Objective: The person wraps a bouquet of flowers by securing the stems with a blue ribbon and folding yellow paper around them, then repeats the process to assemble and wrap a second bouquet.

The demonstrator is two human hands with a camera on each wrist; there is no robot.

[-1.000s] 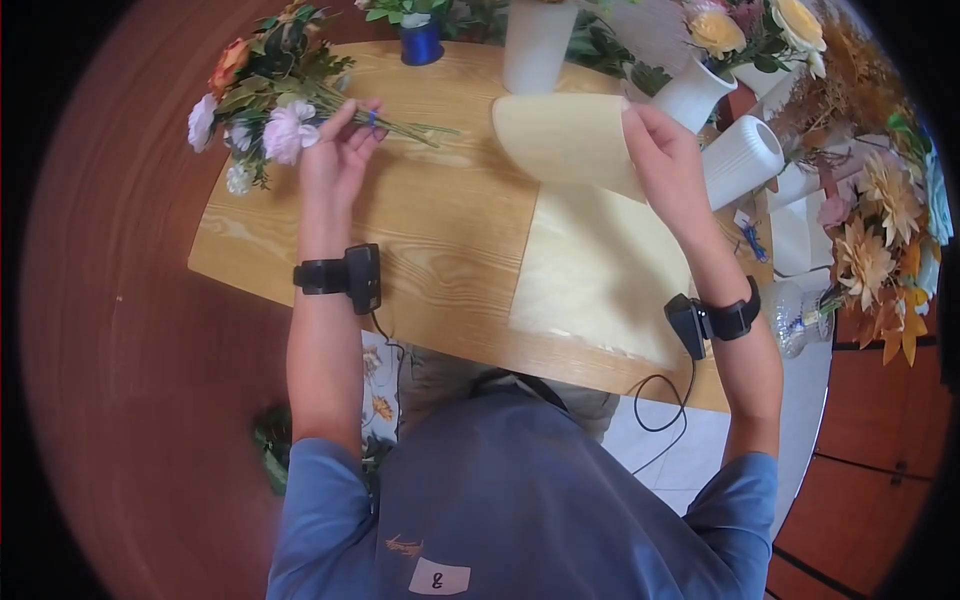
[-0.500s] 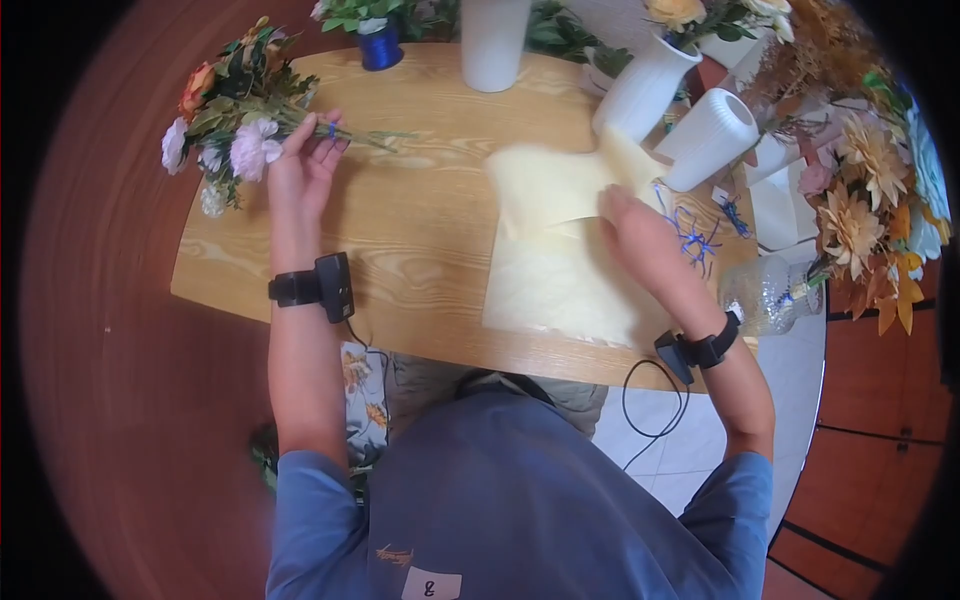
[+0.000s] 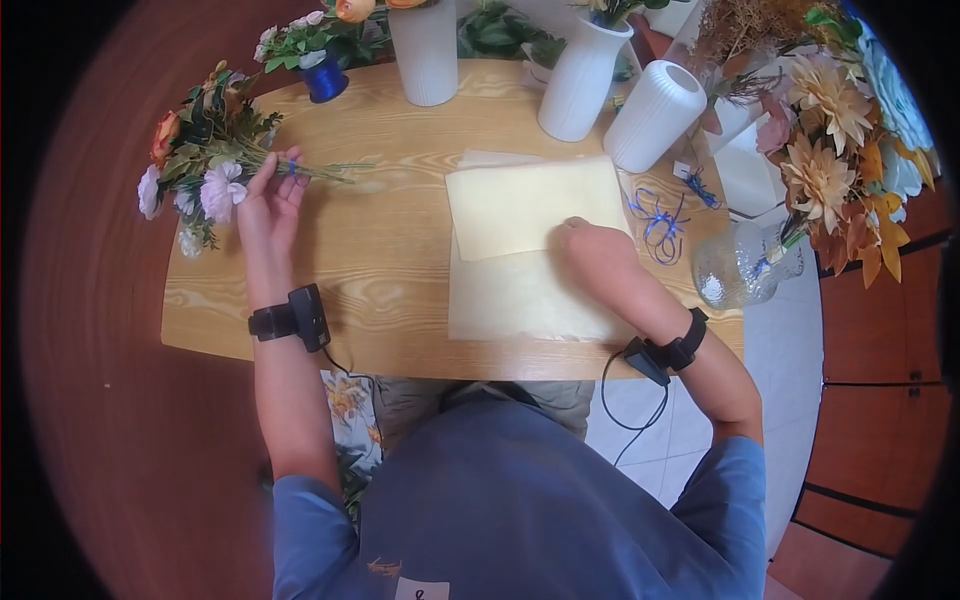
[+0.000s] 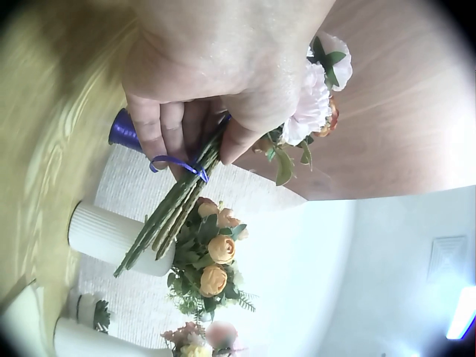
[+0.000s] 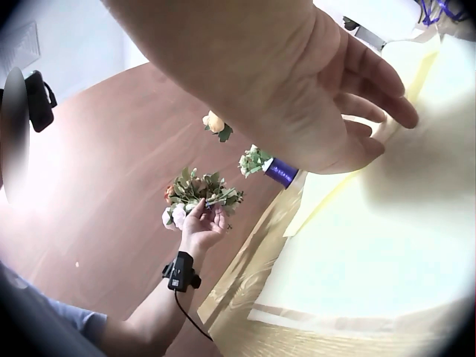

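My left hand (image 3: 270, 205) holds a bouquet of artificial flowers (image 3: 222, 190) by its stems over the table's left side. In the left wrist view, a blue ribbon (image 4: 195, 169) is tied round the stems (image 4: 167, 219), which pass between thumb and fingers. Pink and orange blooms point away to the left. My right hand (image 3: 605, 262) pinches the near edge of a pale yellow sheet of wrapping paper (image 3: 530, 205). That sheet lies over the upper part of another pale sheet (image 3: 520, 305) on the table. In the right wrist view, the paper's edge runs between my right thumb and fingers (image 5: 398, 111).
White vases (image 3: 655, 115) stand along the back, near a blue ribbon spool (image 3: 325, 80). Looped blue ribbons (image 3: 660, 225) lie right of the paper. A glass vase (image 3: 735, 265) with large orange and blue flowers leans at the right edge of the wooden table (image 3: 380, 260).
My right hand has brought the upper sheet down and toward me, so it now lies flat over the lower one. The left hand keeps holding the bouquet. The view has shifted to the right.
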